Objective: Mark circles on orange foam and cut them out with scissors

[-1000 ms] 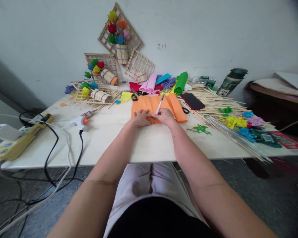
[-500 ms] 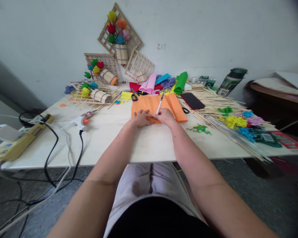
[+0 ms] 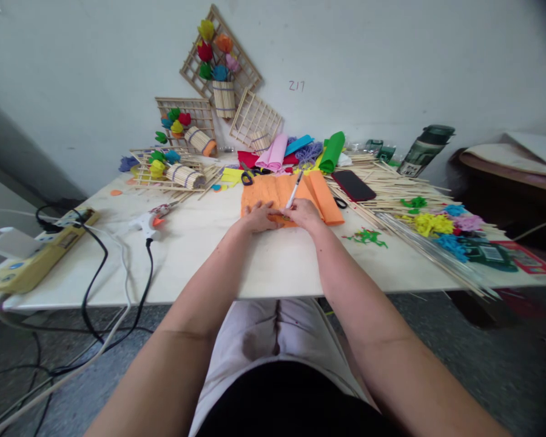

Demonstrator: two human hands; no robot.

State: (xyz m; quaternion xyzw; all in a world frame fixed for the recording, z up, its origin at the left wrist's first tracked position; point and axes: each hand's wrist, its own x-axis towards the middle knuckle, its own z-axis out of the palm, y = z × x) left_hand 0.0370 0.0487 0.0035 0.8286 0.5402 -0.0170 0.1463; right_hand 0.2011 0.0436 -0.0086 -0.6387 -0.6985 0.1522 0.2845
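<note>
Orange crepe paper (image 3: 266,191) on counter (image 3: 191,237): L hand (image 3: 259,217) open flat atop it, R hand (image 3: 304,211) gripping pen (image 3: 293,191); no clear change vs. a sec ago, so prob. still mid-marking.

Spread soft, cool, middling light over the table (image 3: 282,267) and wall (image 3: 368,60), from a source outside the view. Lit the orange paper (image 3: 264,189) evenly, with only faint, soft-edged shadows beside the forearms (image 3: 216,285). Gleamed whitish along the plastic sleeve (image 3: 414,243). Dimmed to murk over the floor (image 3: 491,364) and swallowed all detail in the black shirt (image 3: 291,400). Darkened to black at the upper right corner. Stretched the power strip (image 3: 45,260) and forearms toward the edges, blurred the far right, and smeared fine detail among the sticks (image 3: 391,191).
</note>
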